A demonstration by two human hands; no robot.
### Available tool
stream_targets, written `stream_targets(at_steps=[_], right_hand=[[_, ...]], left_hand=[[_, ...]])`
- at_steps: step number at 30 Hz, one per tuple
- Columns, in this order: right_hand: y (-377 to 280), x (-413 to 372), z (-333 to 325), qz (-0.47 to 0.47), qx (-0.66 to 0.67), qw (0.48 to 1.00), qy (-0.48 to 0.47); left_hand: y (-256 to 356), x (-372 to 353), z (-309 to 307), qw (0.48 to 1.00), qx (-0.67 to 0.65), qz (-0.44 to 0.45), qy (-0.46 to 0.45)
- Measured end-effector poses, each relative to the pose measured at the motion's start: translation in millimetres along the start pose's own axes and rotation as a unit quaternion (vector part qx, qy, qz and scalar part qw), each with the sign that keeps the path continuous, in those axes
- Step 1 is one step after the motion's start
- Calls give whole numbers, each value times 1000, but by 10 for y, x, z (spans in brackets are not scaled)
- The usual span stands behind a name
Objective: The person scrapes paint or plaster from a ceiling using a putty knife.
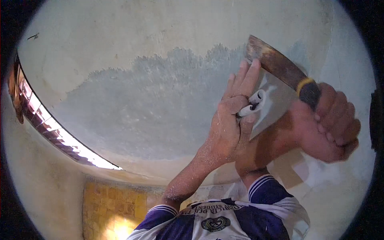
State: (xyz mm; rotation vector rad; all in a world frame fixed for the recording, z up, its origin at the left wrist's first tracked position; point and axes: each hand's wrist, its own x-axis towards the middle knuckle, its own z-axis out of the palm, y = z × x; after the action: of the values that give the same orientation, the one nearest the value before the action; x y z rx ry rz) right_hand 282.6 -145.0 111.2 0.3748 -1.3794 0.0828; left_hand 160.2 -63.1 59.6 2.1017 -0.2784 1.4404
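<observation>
My right hand is closed around the dark handle of a scraper with a yellow band and a brown-stained blade. The blade slants up and left across the wall, its broad end at the fingertips of my left hand. Straight fingers of that hand reach up toward the blade, while its thumb side grips a curled sheet of sandpaper, white outside and dark inside its rolled ends. Pale dust covers my left hand and forearm. My wrists cross in this view, the left in front.
A pale wall fills most of the view, with a rough-edged grey patch across its middle. On the left is a bright barred opening. Yellowish tiles show at the lower left, and a dark edge stands at the far right.
</observation>
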Motion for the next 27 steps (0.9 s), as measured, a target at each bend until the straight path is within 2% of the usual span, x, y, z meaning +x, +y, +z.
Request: stream_targets(at_steps=[4,6,8,9,11,15,17,19,21,23,25,27], right_hand=[[164,68,149,37,-33,998,-47],[-130,60,174,8,-20,999,-43],[-60,70,110,20,-23,998,-49],[181,39,25,52,-34,997,-50],[223,-4,-6,78,-36,995,-44],[-20,-12,20,-8,19,1000,-17],[37,-16,38,-15,0,999,-33],[293,125,226,28,-72,992,-96],[10,152,280,-21,-59,997,-49],[5,198,234,-34,-52,997,-55],[212,159,97,6,-60,994,-92],[190,196,111,13,-62,995,-77]], left_hand=[[33,-34,-21,1000,19,-6,3],[46,-41,-33,1000,28,3,9],[42,-55,-58,999,37,10,14],[40,-61,-62,999,43,14,19],[10,-64,-34,998,49,23,29],[75,-68,-172,995,78,35,43],[59,-94,-171,993,92,49,46],[-31,-142,-65,992,90,68,65],[-42,-172,33,992,81,77,66],[62,-120,53,989,121,54,69],[337,-131,61,981,180,-12,78],[375,-126,90,976,190,-43,97]])
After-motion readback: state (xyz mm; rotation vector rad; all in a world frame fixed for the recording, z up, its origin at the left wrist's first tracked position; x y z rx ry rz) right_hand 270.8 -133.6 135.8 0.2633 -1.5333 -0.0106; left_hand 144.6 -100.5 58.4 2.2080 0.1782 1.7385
